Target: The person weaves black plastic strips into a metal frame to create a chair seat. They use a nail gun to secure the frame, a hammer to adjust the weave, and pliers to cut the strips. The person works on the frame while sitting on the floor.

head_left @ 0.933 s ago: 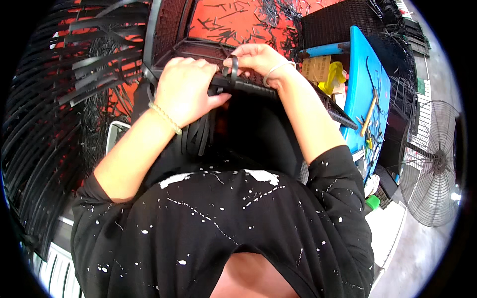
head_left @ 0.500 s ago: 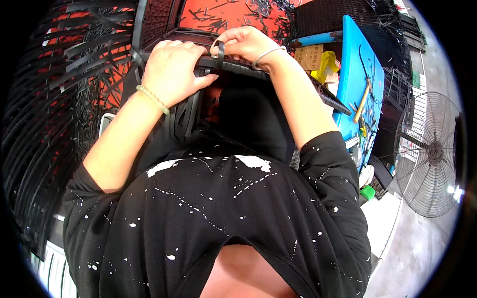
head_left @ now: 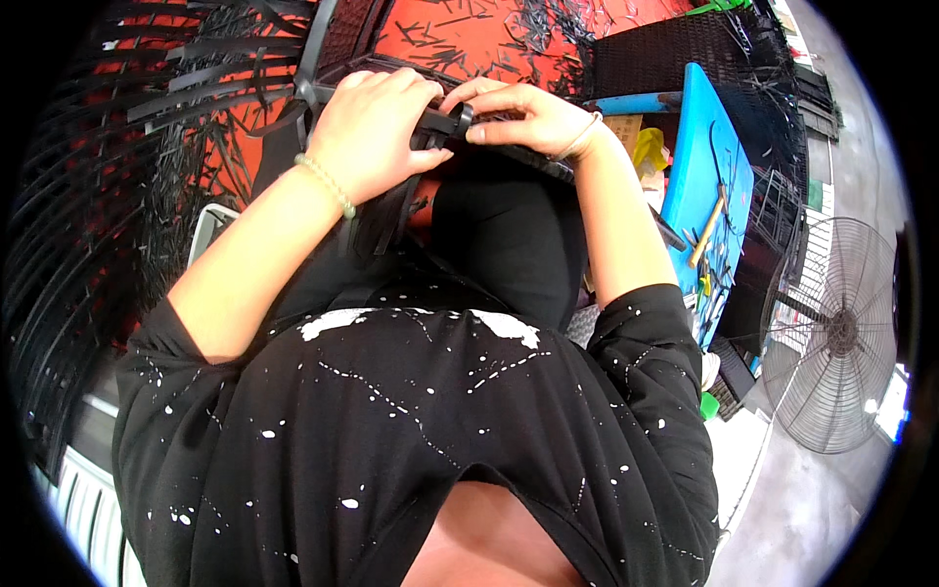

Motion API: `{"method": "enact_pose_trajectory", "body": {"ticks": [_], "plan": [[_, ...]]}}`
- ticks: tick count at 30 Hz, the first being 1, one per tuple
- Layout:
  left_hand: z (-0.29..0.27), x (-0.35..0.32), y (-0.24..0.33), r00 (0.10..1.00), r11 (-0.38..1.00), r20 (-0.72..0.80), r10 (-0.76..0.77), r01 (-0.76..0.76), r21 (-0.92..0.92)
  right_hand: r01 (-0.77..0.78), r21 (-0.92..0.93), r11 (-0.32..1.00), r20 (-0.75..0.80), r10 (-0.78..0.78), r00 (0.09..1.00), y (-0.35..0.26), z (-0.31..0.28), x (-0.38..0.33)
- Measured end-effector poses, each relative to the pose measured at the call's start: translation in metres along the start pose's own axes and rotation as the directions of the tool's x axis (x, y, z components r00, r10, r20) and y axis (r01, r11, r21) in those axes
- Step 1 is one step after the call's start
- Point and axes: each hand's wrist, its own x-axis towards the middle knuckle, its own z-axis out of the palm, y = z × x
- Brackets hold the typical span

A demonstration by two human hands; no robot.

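A black woven furniture frame [head_left: 548,164] lies across my lap, its rim running between my hands. My left hand [head_left: 372,137] is closed over the rim, its thumb on the near side and its fingers over the far side. Around the rim loops a flat black plastic strip [head_left: 465,119]. My right hand [head_left: 533,119] is just right of that loop, with thumb and bent fingers closed about the strip; the fingertips are partly hidden behind the rim. Loose black strips [head_left: 377,223] hang below my left hand.
Long black strips [head_left: 73,196] hang in a thick row at the left. Strip offcuts litter the red floor [head_left: 430,39]. To the right, a blue board [head_left: 699,166] carries a wooden-handled tool [head_left: 706,230], beside a yellow bag [head_left: 649,152]. A large fan [head_left: 841,333] stands farther right.
Both hands and the frame have shifted right in the picture. The raised strip loop sits lower and tighter against the rim, and my right hand has flattened from its lifted pinch.
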Motion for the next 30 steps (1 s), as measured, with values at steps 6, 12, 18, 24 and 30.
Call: {"method": "enact_pose_trajectory", "body": {"ticks": [6,12,18,24,30], "plan": [[-0.011,-0.004,0.018,0.991,0.996,-0.095,0.09,-0.091,-0.005,0.122,-0.111,0.986,-0.146,-0.138,0.98,0.007,0.017,-0.011],[-0.018,-0.002,0.02,0.965,0.97,-0.115,0.235,-0.241,-0.036,0.115,-0.239,0.964,-0.3,-0.186,0.936,0.01,0.029,-0.011],[-0.039,0.001,0.033,0.955,0.944,-0.044,0.294,-0.297,-0.141,0.06,-0.357,0.932,-0.437,-0.223,0.871,0.008,0.045,-0.013],[-0.031,-0.005,0.01,0.977,0.972,0.089,0.193,-0.178,-0.151,0.026,-0.546,0.838,-0.501,-0.351,0.791,0.005,0.054,-0.015],[-0.021,-0.005,0.009,0.975,0.957,0.105,0.198,-0.169,-0.236,-0.058,-0.643,0.764,-0.521,-0.381,0.764,0.007,0.061,-0.014]]}}
